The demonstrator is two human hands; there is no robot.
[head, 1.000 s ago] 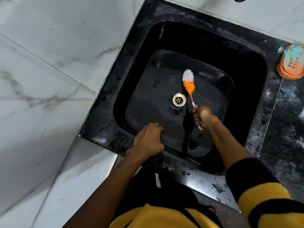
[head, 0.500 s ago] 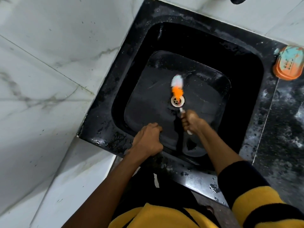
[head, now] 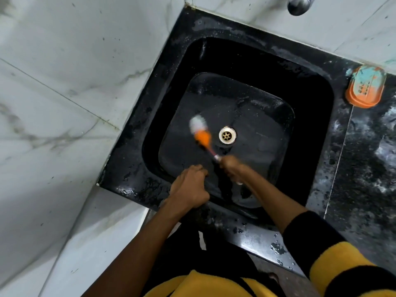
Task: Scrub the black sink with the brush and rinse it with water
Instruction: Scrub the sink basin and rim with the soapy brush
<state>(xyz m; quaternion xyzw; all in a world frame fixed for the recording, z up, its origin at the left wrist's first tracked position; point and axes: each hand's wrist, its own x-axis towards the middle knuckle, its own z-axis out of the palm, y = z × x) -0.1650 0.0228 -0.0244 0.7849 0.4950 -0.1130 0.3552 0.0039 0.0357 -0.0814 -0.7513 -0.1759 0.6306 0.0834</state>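
One brush [head: 200, 133], blurred, with white-and-orange bristles, lies at nine o'clock of the drain [head: 227, 135] in the wet black sink [head: 300, 99]. The right hand [head: 232, 168] grips its handle; the left hand [head: 190, 187] curls over the sink's near rim.

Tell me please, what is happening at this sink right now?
A person is scrubbing the black sink. The right hand grips the handle of a brush, whose orange and white head lies on the basin floor just left of the metal drain; the brush looks blurred from motion. The left hand rests curled on the sink's near edge. No water is seen running from the tap. An orange soap dish sits on the counter to the right.
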